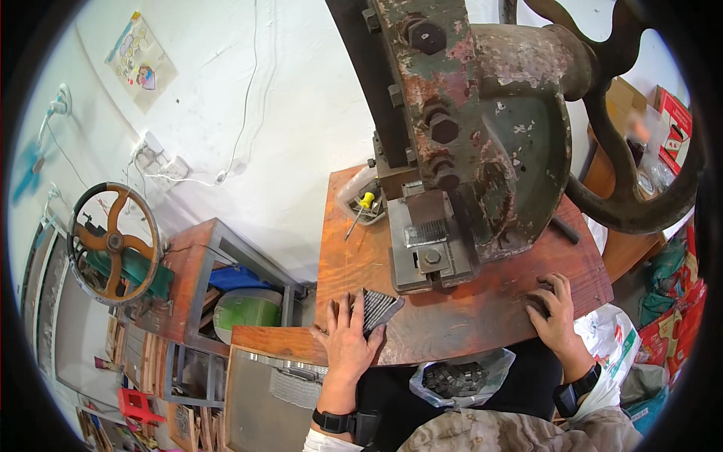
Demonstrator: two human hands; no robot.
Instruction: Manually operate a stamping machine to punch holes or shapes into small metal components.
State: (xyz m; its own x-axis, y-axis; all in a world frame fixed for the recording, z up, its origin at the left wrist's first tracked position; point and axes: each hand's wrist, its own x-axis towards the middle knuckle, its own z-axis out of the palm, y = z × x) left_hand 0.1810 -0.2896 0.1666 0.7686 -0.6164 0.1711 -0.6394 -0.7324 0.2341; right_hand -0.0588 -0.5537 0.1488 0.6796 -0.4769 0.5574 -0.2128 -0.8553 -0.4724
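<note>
My left hand (348, 340) lies flat on the wooden table top (444, 324), fingers spread. Beside its fingertips and thumb is a small dark grey ribbed piece (382, 307); whether it is one part or several stacked strips I cannot tell. My right hand (553, 315) rests near the table's right side, fingers bent and apart, with nothing visible in it. Between and beyond my hands stands a worn manual press (482, 151) with large bolts. A ribbed metal block (426, 232) sits on its base plate (431, 280), below the ram.
A clear tub (358, 197) stands left of the press, a yellow-handled screwdriver (364, 205) leaning in it. A bag of dark metal pieces (456, 378) lies at my lap. The press's big handwheel (640, 215) overhangs the right side. Another handwheel (114, 241) stands at left.
</note>
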